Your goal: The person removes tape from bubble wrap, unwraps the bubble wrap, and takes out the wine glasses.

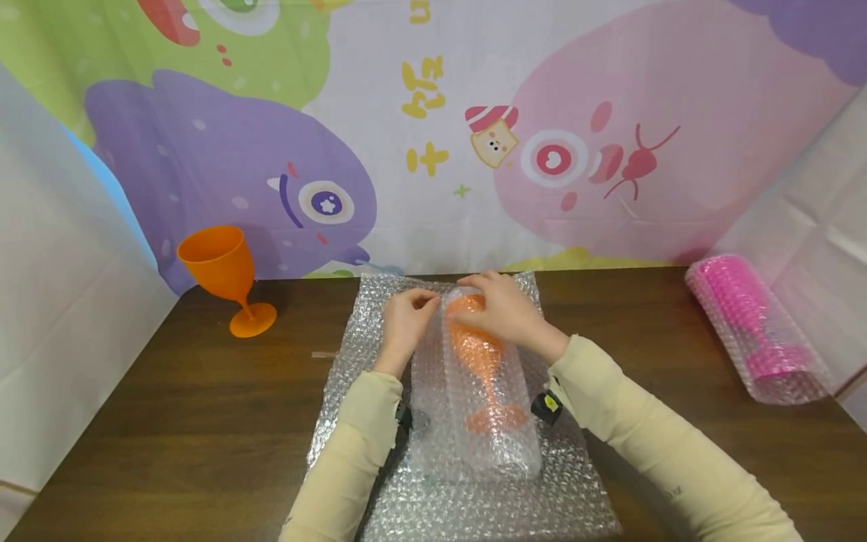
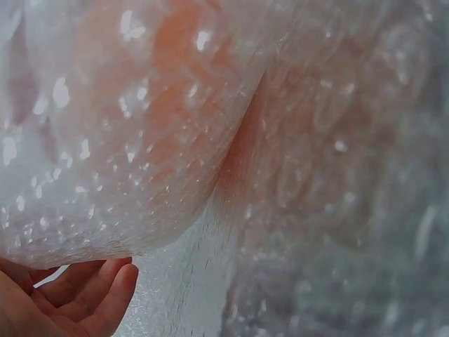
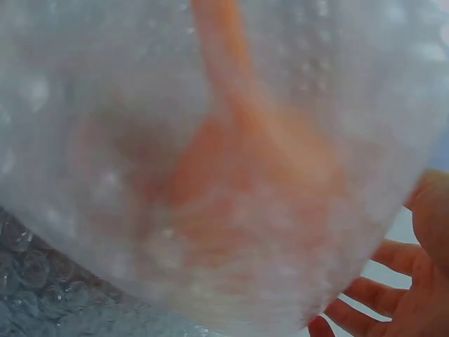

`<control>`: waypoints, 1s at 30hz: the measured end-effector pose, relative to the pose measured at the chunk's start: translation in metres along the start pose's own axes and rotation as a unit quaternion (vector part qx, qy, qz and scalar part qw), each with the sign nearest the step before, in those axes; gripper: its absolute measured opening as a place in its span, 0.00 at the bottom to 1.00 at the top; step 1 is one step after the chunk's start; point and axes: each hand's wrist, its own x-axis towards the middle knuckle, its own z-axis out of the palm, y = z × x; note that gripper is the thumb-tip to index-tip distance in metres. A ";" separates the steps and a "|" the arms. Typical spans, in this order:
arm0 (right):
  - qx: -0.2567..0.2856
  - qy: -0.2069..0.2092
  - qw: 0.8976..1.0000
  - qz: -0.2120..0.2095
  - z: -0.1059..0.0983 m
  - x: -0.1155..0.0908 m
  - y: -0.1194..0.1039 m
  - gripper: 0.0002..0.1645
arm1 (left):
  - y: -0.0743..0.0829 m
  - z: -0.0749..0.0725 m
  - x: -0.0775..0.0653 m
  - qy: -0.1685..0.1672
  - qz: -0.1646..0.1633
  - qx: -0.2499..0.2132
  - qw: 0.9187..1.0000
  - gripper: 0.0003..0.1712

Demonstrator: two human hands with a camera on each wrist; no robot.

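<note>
An orange plastic goblet [image 1: 481, 350] lies rolled in clear bubble wrap [image 1: 436, 429], its bowl toward the wall and its foot toward me. With thumb and fingertips my left hand [image 1: 405, 320] pinches the wrap's edge at the far left corner of the roll. My right hand [image 1: 508, 310] grips the roll's far end over the bowl, thumb on the near side. Wrap fills most of both wrist views. The left fingers [image 2: 112, 298] show below its edge, and the right fingers [image 3: 375, 295] lie around its side. Beneath the roll spreads a flat bubble wrap sheet [image 1: 460, 516].
A bare orange goblet [image 1: 217, 263] stands at the back left of the brown table [image 1: 196, 421]. At the right lies a pink goblet [image 1: 738, 301] rolled in bubble wrap. A cartoon-printed cloth [image 1: 433, 218] hangs behind the table, with white side walls.
</note>
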 end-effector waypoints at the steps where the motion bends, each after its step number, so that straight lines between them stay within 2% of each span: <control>1: -0.011 0.006 1.000 0.003 0.002 0.000 0.000 0.37 | 0.000 0.000 0.000 0.001 0.000 0.001 1.000 0.08; 5: -0.052 0.026 0.998 0.011 0.008 -0.001 0.000 0.40 | 0.001 -0.001 0.000 -0.001 -0.005 0.002 1.000 0.08; 8: -0.058 0.035 0.998 0.017 0.011 -0.002 0.001 0.41 | 0.002 -0.001 0.000 -0.003 -0.006 0.000 1.000 0.08; 19: -0.002 0.058 0.998 0.033 0.016 -0.006 0.004 0.39 | 0.001 -0.003 0.000 -0.001 -0.014 -0.002 1.000 0.07; 30: 0.019 0.078 0.996 0.027 0.018 -0.010 0.008 0.37 | -0.002 -0.005 0.000 -0.003 -0.034 0.004 0.999 0.08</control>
